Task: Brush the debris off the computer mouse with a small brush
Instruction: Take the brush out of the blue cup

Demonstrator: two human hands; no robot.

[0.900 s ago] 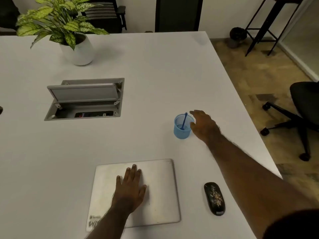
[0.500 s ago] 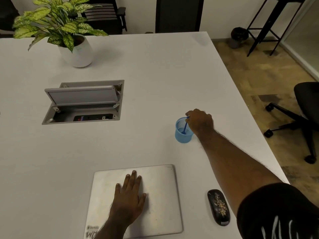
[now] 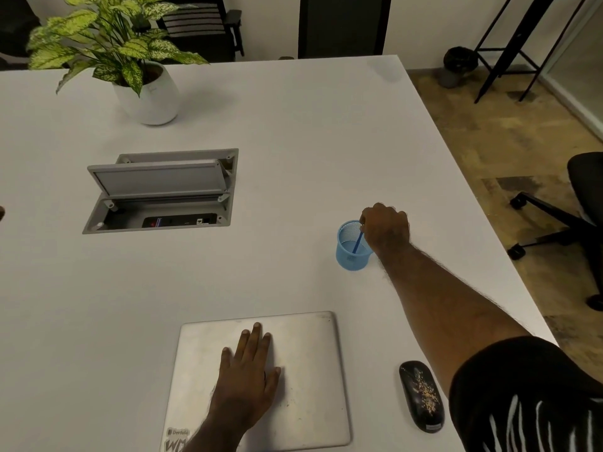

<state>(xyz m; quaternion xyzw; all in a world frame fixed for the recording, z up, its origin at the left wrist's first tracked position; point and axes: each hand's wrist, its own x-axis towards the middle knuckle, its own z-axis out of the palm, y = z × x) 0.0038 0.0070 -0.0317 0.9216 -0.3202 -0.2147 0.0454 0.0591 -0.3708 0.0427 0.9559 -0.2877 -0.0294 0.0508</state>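
Right hand [image 3: 386, 228] pinches the small blue brush [image 3: 358, 242] standing in the blue mesh cup [image 3: 351, 252], left hand [image 3: 249, 380] flat on the laptop [image 3: 310, 380], speckled mouse [image 3: 421, 395] lying lengthwise nearer the person, right-hand side.

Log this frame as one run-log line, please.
phase: fetching brush | right hand: pinches brush in blue cup | left hand: flat on laptop | mouse: debris, untouched

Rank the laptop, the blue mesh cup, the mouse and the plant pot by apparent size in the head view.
1. laptop
2. plant pot
3. and 4. mouse and blue mesh cup: look alike; the mouse sits nearer the camera, so unranked.
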